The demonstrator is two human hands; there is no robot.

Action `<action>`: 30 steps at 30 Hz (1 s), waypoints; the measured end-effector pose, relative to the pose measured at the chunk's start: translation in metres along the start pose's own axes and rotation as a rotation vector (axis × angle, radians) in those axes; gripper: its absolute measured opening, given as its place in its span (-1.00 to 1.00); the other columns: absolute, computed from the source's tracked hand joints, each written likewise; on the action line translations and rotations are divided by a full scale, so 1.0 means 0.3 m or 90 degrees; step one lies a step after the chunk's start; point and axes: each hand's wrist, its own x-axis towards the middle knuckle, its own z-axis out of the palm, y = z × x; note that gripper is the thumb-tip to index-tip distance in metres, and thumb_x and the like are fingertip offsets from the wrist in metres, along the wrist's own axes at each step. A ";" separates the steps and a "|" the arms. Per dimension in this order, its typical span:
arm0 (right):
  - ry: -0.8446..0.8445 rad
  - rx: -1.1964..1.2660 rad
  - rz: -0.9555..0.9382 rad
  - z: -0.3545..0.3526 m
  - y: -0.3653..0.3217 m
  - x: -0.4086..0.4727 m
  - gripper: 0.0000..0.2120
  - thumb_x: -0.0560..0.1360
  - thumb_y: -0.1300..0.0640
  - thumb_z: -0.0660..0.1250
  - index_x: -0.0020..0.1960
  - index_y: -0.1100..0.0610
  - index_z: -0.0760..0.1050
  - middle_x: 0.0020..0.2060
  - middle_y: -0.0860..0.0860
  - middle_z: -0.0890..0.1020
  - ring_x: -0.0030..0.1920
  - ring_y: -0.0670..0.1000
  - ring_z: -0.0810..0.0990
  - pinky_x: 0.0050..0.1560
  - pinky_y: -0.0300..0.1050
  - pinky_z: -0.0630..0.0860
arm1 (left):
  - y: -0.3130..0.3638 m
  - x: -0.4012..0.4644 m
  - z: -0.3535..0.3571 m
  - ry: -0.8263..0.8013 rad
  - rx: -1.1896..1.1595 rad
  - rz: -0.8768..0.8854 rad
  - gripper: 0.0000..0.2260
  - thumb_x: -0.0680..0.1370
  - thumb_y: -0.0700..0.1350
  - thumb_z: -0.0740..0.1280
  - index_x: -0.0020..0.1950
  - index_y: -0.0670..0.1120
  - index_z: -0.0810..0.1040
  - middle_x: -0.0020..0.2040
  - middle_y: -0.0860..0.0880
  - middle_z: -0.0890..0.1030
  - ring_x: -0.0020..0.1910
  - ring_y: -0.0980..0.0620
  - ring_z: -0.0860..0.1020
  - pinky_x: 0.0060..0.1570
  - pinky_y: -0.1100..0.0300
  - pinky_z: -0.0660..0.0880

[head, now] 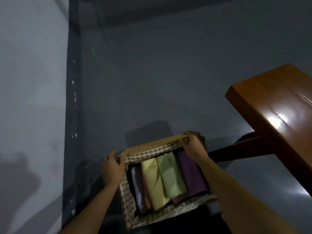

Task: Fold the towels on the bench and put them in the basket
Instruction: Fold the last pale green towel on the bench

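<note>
Several folded towels (168, 179) stand on edge, side by side, inside the basket (152, 146), which sits on the floor just beside the near-left corner of the tabletop (276, 105). Among them a pale lilac one, a yellow one (152, 183), a light green one (171, 174) and a purple one (191, 174) are plain to see, with salmon-coloured cloth showing between; packed upright like this, they fill the basket's width. A checked cloth liner (162, 149) is turned over the rim.

Both hands are on the basket's far corners. The left hand (112, 168) has its fingers curled over the far left corner, its grip clamped on the rim. The right hand (192, 144) pinches the far right corner the same way. Taking it at two opposite corners likely steadies the basket for a lift or a shift without tipping the rows.

No towels show on the visible part of the tabletop, so the folding looks finished or nearly so. A tabletop leg (236, 148) slants down close behind the right hand, limiting room to that side. Grey floor (152, 81) lies ahead and to the left, up to the pale wall (32, 81).
</note>
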 end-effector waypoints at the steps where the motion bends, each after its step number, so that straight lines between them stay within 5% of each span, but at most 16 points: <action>1: -0.009 -0.021 0.013 0.007 0.002 0.010 -0.59 0.59 -0.12 0.38 0.39 0.00 0.52 0.26 0.10 0.59 0.24 0.21 0.59 0.25 0.15 0.59 | -0.020 0.013 0.012 -0.020 -0.011 -0.012 -0.44 0.63 0.23 0.29 0.39 -0.20 0.56 0.28 -0.25 0.62 0.27 -0.29 0.57 0.24 -0.20 0.55; 4: -0.045 -0.050 0.056 0.035 -0.008 0.010 -0.59 0.67 -0.10 0.28 0.46 0.00 0.42 0.35 0.15 0.46 0.29 0.27 0.51 0.29 0.22 0.52 | -0.035 0.022 0.044 -0.067 -0.126 -0.082 -0.44 0.68 0.25 0.21 0.30 -0.23 0.61 0.23 -0.23 0.66 0.22 -0.27 0.61 0.18 -0.06 0.54; 11: -0.014 -0.021 0.075 0.084 0.003 0.045 -0.65 0.68 -0.04 0.27 0.43 0.03 0.46 0.34 0.16 0.48 0.26 0.26 0.53 0.26 0.21 0.53 | 0.034 0.002 0.043 -0.026 -0.332 -0.157 -0.86 0.68 -0.04 0.35 0.06 -0.09 0.64 -0.06 0.02 0.64 0.07 -0.04 0.59 0.09 0.14 0.42; 17: 0.021 0.036 0.045 0.090 0.003 0.033 -0.70 0.66 -0.05 0.34 0.36 -0.01 0.52 0.35 0.09 0.49 0.24 0.21 0.55 0.25 0.15 0.54 | 0.016 0.005 0.048 -0.020 -0.382 -0.169 -0.77 0.65 -0.02 0.41 0.23 -0.11 0.68 0.07 0.00 0.70 0.08 0.03 0.65 0.17 0.07 0.55; 30: 0.038 0.147 0.012 -0.001 -0.080 0.024 -0.51 0.61 -0.07 0.40 0.44 0.04 0.32 0.29 0.05 0.51 0.26 0.15 0.56 0.22 0.18 0.58 | 0.047 0.048 -0.052 0.001 -0.401 -0.139 -0.66 0.51 -0.36 0.50 0.17 -0.12 0.46 0.03 -0.10 0.68 0.05 -0.06 0.67 0.14 -0.06 0.61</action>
